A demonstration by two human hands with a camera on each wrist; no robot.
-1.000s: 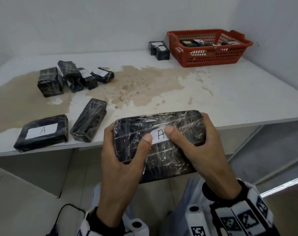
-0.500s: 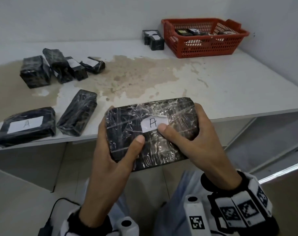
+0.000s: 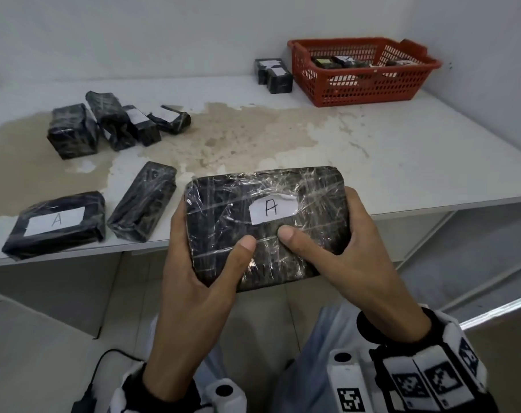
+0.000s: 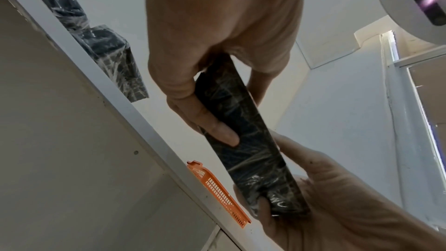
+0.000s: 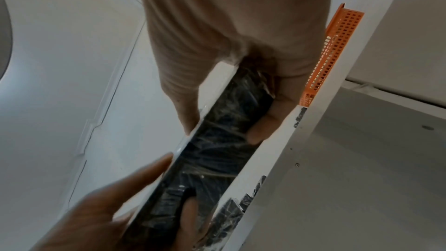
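A flat black package (image 3: 223, 216) wrapped in clear film, with a white label marked "A" on top, is held in the air just in front of the white table's (image 3: 432, 162) front edge. My left hand (image 3: 199, 263) grips its left end, thumb on top and fingers underneath. My right hand (image 3: 336, 251) grips the right end the same way. The left wrist view shows the package (image 4: 251, 140) edge-on between both hands. In the right wrist view the package (image 5: 224, 140) runs alongside the table edge.
Two black packages (image 3: 56, 225) (image 3: 143, 201) lie near the front left of the stained table, and several more (image 3: 116, 123) sit behind them. A red basket (image 3: 363, 87) holding small packages stands at the back right, two small black blocks (image 3: 274, 76) beside it. A lower shelf (image 3: 476, 263) shows at right.
Both thumbs have slid down off the label toward the near edge of the package, so the "A" is now uncovered. The package has been raised slightly toward the table edge.
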